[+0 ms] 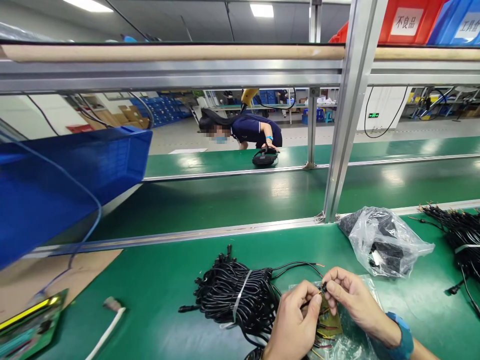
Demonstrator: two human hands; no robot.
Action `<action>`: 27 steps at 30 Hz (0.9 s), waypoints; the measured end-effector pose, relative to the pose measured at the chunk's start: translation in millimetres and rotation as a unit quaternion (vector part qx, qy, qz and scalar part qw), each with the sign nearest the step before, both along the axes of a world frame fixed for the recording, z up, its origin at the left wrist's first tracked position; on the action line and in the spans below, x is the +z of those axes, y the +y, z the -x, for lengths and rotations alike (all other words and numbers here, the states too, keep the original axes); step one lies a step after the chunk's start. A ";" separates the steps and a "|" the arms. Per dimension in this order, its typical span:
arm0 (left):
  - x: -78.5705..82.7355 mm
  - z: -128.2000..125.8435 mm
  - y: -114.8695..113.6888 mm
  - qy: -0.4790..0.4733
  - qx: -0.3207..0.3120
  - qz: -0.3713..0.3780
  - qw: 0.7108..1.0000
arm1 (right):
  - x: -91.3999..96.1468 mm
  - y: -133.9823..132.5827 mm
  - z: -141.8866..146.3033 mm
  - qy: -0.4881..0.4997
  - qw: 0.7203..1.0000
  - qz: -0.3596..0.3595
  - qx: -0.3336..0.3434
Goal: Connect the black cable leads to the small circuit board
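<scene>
My left hand (294, 320) is closed in a pinch on the end of a thin black cable, with thin coloured wires at its fingertips. Against it, my right hand (350, 297) pinches a small black part (324, 287) at the wire end; its exact kind is too small to make out. To the left lies a bundle of black cables (240, 295), tied with a pale band, its connectors pointing left. Loose red, yellow and black wire ends spread beneath my hands, over a clear plastic bag (347, 347) and a flat olive-coloured piece (333, 322).
A clear bag of black parts (386, 242) and another cable bundle (463, 235) lie at right. At left are a blue bin (75, 175), a circuit board (33, 325) and a white cable (107, 332). A metal post (347, 115) rises ahead; a person (258, 130) bends over the far bench.
</scene>
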State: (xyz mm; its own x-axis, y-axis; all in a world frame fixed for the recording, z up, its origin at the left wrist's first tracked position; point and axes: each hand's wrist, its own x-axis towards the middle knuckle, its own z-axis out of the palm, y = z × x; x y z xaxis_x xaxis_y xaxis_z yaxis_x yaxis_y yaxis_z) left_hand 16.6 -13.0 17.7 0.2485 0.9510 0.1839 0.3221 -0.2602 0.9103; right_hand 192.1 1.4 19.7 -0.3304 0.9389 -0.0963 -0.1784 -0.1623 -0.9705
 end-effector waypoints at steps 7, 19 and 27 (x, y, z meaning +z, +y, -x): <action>-0.1 0.6 0.2 0.005 -0.003 -0.007 1.000 | -1.9 -1.8 1.1 0.023 1.000 -0.004 0.018; 1.9 2.9 1.1 0.018 -0.006 -0.017 1.000 | -2.3 -2.5 0.0 -0.002 1.000 -0.026 0.015; 8.2 1.8 1.5 0.037 -0.016 -0.032 0.999 | -4.4 -1.4 -0.8 -0.010 0.999 -0.029 0.021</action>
State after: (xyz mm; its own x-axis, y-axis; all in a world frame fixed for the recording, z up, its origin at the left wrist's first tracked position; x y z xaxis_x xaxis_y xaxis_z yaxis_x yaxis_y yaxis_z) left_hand 14.8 -11.5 25.8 0.2929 0.9294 0.2243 0.3790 -0.3283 0.8652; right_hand 193.0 0.1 15.3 -0.3688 0.9283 -0.0485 -0.1536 -0.1123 -0.9817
